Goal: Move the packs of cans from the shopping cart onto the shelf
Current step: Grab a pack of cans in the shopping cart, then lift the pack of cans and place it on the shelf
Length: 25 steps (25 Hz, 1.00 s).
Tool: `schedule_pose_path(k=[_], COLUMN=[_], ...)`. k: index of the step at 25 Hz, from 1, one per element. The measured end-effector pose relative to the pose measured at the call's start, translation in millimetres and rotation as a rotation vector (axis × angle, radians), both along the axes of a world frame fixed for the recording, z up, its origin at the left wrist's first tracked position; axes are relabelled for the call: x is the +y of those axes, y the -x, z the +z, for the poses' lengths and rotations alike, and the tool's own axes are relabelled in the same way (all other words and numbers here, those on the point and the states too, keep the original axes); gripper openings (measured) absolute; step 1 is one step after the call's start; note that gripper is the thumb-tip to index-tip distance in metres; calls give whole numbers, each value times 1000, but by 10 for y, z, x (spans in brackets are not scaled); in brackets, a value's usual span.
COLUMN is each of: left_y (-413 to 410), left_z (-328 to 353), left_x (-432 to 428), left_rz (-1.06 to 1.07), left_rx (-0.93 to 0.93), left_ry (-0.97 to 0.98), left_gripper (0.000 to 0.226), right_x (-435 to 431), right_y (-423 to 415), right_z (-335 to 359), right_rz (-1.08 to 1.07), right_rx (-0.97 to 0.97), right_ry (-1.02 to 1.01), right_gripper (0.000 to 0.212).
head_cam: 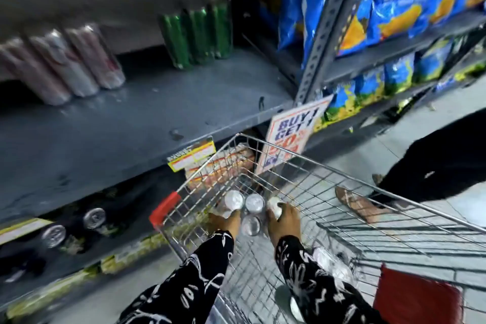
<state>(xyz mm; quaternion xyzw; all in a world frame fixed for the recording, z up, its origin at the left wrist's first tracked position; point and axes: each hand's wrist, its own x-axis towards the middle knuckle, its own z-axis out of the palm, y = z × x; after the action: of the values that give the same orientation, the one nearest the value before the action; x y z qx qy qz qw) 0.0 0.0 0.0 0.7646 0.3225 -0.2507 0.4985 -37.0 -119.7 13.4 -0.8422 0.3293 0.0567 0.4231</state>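
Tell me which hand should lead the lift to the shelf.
Likely the left hand: it grips the pack of cans on the side nearest the shelf, which lies to the left. The right hand holds the far side and can support.

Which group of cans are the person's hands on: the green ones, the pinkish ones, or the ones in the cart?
The silver-topped pack of cans inside the wire shopping cart; both hands grip its sides. The green cans and pinkish cans stand untouched on the grey shelf.

Both arms, in black sleeves with white print, reached forward and down. The left hand [225,221] and right hand [284,221] sat close together, fingers curled, each gripping one side of the same bundle.
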Motion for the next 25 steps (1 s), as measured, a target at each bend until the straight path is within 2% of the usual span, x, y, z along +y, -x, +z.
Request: schedule_pose_path(k=[2, 4, 8, 10, 11, 12, 13, 15, 19, 22, 25], left_y=[-86, -172, -353, -394, -384, -348, -324, -232, -31, 89, 142], left_z=[-203, -290, -433, -412, -383, -267, -169, 121, 938, 1674, 2390], left_x=[-19, 13, 103, 121, 117, 105, 99, 116, 210, 343, 556], left_rz=[37, -37, -232, -309, -334, -359, -377, -422, -447, -342, -157], left_rx=[19, 90, 149, 101, 78, 77, 57, 9, -151, -321, -590], left_ry=[-125, -140, -108, -171, -185, -192, -189, -235, -249, -336, -353], left_gripper=[78, 71, 57, 22, 13, 28, 30, 22, 51, 35, 32], right_x=[-61, -91, -94, -137, -161, -163, -171, -134, -90, 11, 251], right_y=[-20, -23, -124, -157, -155, -131, -92, 28, 209, 91, -173], right_z=[-310, -573, -751, -688, -641, -553, -469, -175, 534, 1143, 1842], right_rz=[-161, -268, -333, -370, -402, -430, -445, -438, -369, -304, -282], right_rx=[266, 409, 323, 296, 294, 290, 277, 202, -107, -365, -622], right_ry=[-109, -279, -386, -364, -368, -385, -398, -387, -361, -283, -296], right_gripper=[60, 65, 43, 39, 44, 48, 50, 54, 68, 61, 53])
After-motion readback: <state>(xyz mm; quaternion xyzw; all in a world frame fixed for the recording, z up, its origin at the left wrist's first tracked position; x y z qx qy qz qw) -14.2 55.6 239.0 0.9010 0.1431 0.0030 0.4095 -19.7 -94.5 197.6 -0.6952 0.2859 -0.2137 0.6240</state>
